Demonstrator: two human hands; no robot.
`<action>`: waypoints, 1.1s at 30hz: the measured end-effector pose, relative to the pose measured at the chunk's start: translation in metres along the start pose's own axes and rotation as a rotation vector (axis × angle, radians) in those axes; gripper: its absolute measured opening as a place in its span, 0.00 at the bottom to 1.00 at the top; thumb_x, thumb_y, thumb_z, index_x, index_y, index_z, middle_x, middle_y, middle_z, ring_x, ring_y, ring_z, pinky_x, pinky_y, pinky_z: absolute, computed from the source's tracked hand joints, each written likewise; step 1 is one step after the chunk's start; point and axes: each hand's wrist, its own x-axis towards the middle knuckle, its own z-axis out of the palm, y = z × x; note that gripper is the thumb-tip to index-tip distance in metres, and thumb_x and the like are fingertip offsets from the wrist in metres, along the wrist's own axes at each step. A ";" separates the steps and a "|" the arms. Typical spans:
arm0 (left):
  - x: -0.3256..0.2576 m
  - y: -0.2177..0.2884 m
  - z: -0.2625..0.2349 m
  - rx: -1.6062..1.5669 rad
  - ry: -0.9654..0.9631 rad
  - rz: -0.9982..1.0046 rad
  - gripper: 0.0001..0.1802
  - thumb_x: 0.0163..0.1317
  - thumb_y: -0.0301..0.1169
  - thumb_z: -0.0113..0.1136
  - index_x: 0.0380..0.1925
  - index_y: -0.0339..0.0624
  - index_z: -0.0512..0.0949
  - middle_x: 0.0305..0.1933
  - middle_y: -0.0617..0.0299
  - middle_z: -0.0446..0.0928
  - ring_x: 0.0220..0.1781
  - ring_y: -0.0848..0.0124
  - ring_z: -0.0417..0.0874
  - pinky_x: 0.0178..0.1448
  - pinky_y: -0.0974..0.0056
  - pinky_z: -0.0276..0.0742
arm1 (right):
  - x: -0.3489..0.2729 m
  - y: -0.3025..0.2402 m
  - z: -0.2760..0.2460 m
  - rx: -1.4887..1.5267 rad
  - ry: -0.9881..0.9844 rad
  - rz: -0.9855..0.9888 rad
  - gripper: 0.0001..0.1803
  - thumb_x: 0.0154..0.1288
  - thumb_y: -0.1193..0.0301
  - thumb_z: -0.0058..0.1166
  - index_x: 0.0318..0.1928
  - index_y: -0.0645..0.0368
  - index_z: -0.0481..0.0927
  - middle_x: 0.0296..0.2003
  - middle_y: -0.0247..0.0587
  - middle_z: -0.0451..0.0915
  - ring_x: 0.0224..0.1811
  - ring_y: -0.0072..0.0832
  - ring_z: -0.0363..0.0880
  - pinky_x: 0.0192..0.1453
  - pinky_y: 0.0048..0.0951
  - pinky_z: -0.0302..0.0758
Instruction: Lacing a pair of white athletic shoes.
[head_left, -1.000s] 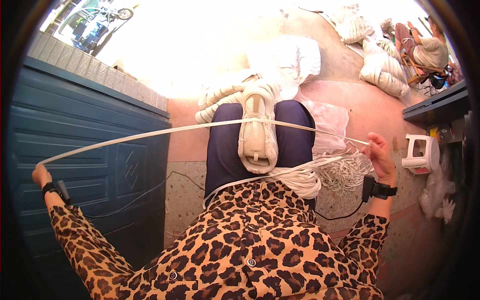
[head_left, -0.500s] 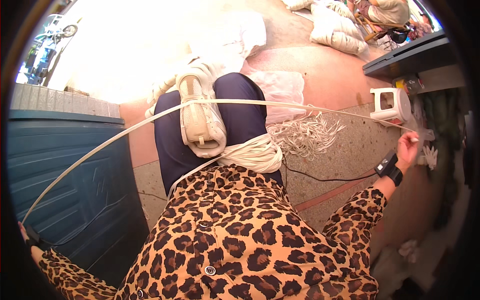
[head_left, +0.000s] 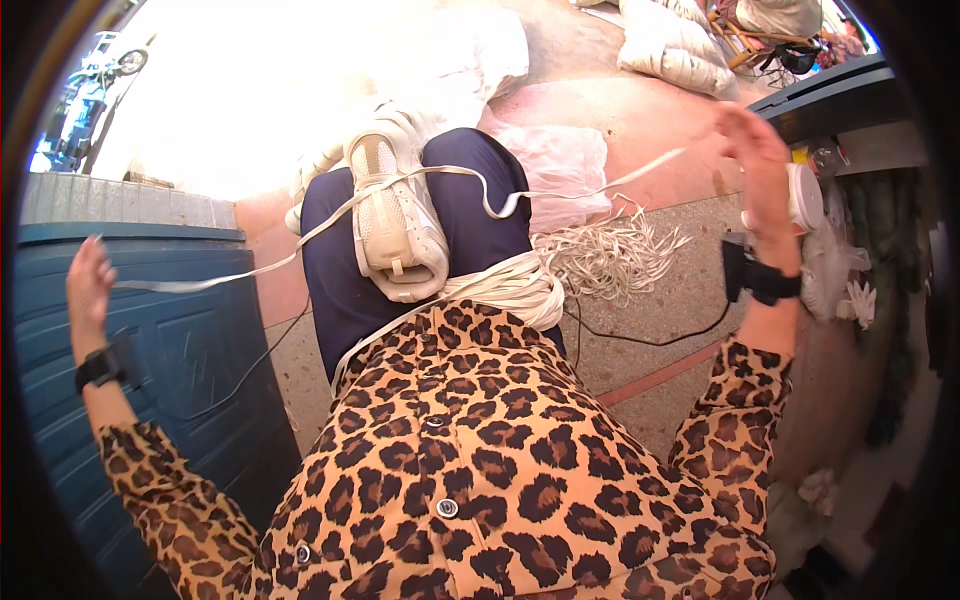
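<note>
A beige sneaker (head_left: 402, 232) rests between my knees, its heel opening toward me. One flat cream shoelace (head_left: 330, 225) passes across the shoe's upper and runs out to both sides. At the far left, my left hand (head_left: 90, 275) is raised with its fingers closed on one end of the lace. Up on the right, my right hand (head_left: 752, 145) is smeared by motion, and the lace's other end runs to its fingers. Slack waves show in the lace right of the shoe. A bundle of cream laces (head_left: 512, 292) lies over my lap.
Loose laces (head_left: 615, 258) lie in a heap on the floor right of my knees, beside a pale plastic bag (head_left: 565, 170). A blue panelled door (head_left: 190, 360) stands close at left. At right are a white stool (head_left: 803, 198) and a dark table (head_left: 830, 100). Stuffed sacks (head_left: 670, 50) lie farther off.
Both hands have risen, the left from the lower left edge and the right up and away from me. The lace went from a taut arc to a slack, wavy line.
</note>
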 end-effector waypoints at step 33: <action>-0.134 -0.049 0.388 -0.045 -0.347 -0.388 0.08 0.65 0.29 0.46 0.38 0.34 0.70 0.35 0.57 0.75 0.33 0.72 0.78 0.37 0.70 0.76 | -0.026 -0.009 0.285 -0.514 -0.672 -0.584 0.07 0.52 0.74 0.50 0.32 0.61 0.77 0.36 0.43 0.75 0.47 0.37 0.72 0.46 0.38 0.66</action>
